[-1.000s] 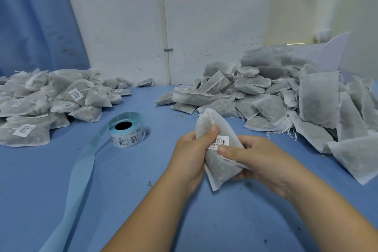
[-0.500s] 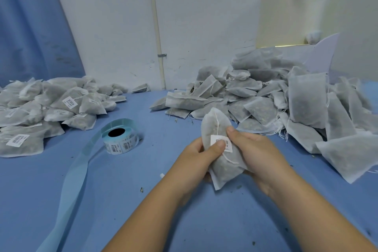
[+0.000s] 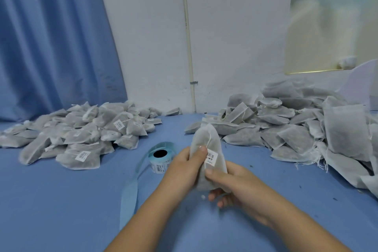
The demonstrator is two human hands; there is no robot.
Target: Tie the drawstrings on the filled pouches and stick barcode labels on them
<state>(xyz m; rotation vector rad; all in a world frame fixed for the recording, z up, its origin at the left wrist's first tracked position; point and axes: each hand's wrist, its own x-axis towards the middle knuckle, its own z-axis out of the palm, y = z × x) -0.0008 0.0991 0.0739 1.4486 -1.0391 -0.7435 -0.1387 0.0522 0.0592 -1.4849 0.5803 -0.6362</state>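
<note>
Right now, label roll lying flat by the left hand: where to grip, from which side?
Probably from above: pinch the label roll across its outer wall, or hook a finger in the core hole, which faces up. Its liner tail trails off near-left, and the left hand, holding the pouch, crowds its right side, so the top is freest.

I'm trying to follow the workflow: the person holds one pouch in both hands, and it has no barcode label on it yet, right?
Not quite. The pouch already has a barcode label stuck on its front, as the head view shows. The rest stands: the left hand and the right hand both hold that one pouch.
</note>
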